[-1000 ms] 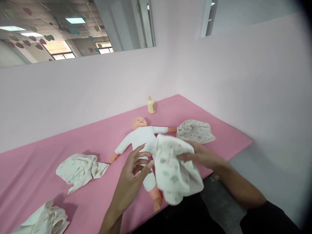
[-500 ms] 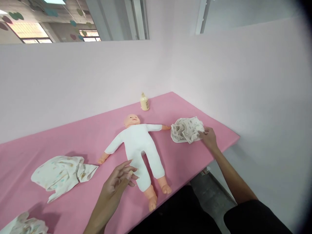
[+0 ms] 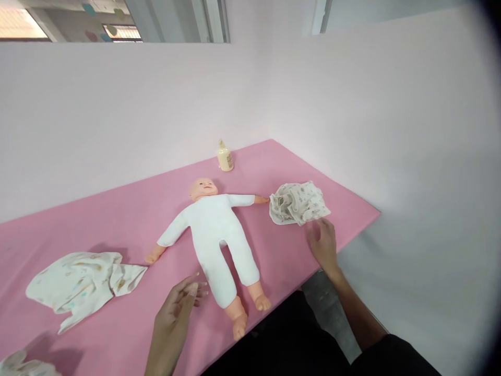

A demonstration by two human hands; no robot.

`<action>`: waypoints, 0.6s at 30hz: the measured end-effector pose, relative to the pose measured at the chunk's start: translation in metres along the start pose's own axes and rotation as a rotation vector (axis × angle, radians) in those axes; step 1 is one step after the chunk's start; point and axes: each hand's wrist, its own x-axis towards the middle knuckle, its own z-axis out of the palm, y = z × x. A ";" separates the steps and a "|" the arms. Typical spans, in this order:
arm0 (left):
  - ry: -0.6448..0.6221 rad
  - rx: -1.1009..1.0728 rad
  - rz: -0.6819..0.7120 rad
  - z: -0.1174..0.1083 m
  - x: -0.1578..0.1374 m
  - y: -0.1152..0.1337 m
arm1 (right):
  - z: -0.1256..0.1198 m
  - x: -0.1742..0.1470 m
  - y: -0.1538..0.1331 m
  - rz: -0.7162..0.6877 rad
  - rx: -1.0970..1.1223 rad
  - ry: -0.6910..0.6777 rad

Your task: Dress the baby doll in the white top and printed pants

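Note:
A baby doll (image 3: 213, 224) in a white suit lies on its back on the pink table cover (image 3: 164, 188), arms spread and feet towards the front edge. My left hand (image 3: 176, 308) hovers beside the doll's leg with its fingers bent and apart, holding nothing. On the right, a crumpled patterned white cloth (image 3: 299, 202) lies by the doll's outstretched hand. My right hand (image 3: 324, 240) is just in front of that cloth, its fingers partly smeared by motion but apart and with nothing in them.
A pale yellow pump bottle (image 3: 225, 156) stands behind the doll's head. To the left lies a patterned white baby garment (image 3: 84, 284), with another crumpled cloth (image 3: 27, 365) at the lower left corner. White walls (image 3: 156, 104) border the table at the back and right.
My right hand has come off the crumpled cloth and moved towards the front edge and left. My left hand has shifted slightly left and down. The view has tilted a little downward.

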 end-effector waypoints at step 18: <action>0.220 0.162 -0.130 0.018 -0.001 -0.063 | 0.002 -0.014 -0.004 -0.052 -0.064 -0.112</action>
